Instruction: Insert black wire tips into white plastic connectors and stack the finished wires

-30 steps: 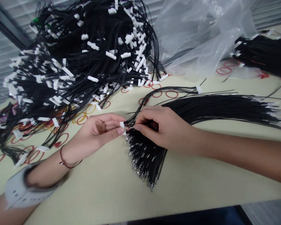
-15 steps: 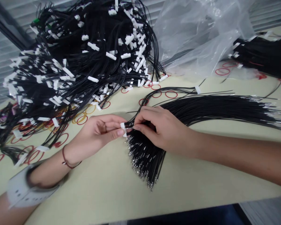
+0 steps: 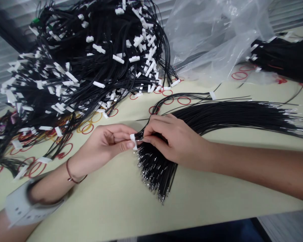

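Between the thumb and fingers of my left hand [image 3: 111, 143] is a white connector housing [image 3: 133, 141], with several black wires running out of its right side. My right hand [image 3: 175, 141] pinches a thin wire close to its metal terminal, right beside the housing; whether the tip sits inside cannot be made out. Below both hands lies a thick bundle of black wires [image 3: 154, 168], its crimped silver ends fanned toward the front. The bundle passes under my right hand and stretches to the right. The wires' other white connector [image 3: 212, 95] rests behind the bundle.
A large heap of black cables with white connectors [image 3: 98, 50] covers the back left. Behind stands a clear plastic bag [image 3: 204, 40]. Another black cable bundle [image 3: 285, 60] lies at the back right. Red rubber bands [image 3: 184, 100] are scattered over the pale table [image 3: 103, 208].
The fingertips of my right hand have shifted slightly down along the white housing. My left hand keeps its hold, and the view has moved a little.
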### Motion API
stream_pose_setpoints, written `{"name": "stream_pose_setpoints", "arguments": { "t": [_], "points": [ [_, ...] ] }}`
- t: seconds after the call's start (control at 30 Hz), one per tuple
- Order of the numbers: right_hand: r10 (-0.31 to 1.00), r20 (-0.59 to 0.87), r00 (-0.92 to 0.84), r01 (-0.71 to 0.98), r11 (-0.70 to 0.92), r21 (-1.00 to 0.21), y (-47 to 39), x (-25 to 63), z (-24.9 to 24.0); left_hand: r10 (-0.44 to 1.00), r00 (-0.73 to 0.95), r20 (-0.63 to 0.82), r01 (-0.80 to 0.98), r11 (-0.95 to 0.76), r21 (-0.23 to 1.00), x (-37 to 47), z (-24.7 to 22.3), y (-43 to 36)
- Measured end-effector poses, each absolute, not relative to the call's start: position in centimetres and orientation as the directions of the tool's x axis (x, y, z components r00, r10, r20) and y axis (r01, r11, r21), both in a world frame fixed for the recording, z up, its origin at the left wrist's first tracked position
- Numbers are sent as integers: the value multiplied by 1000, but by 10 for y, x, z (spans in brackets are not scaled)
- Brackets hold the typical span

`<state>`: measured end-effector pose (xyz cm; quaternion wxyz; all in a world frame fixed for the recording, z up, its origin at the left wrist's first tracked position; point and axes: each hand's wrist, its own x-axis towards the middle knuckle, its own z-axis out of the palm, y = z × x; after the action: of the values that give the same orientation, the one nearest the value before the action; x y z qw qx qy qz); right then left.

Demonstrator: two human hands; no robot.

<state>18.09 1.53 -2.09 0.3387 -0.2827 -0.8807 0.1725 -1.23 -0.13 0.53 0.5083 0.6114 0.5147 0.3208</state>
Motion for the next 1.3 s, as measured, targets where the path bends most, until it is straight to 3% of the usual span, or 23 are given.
{"name": "stream_pose_setpoints", "arguments": {
  "t": [0.2, 0.63, 0.87, 1.07, 1.3],
  "points": [
    [545, 556, -628, 322, 832, -451, 15, 181, -22, 928, 346, -137, 290, 33, 956, -11, 5, -4],
    [539, 607, -584, 149, 806, -572, 15, 182, -19, 920, 381, -93, 119, 51, 992, -8, 8, -5],
    [602, 633, -487, 257, 791, -555, 16, 182, -16, 928, 359, -98, 118, 59, 991, -14, 6, -2],
    [567, 767, -301, 314, 818, -481, 14, 187, -9, 948, 291, -131, 112, 102, 988, -15, 5, -2],
    [654, 526, -544, 425, 755, -499, 5, 181, -14, 943, 320, -92, 92, 66, 994, -12, 5, -3]
  ]
}}
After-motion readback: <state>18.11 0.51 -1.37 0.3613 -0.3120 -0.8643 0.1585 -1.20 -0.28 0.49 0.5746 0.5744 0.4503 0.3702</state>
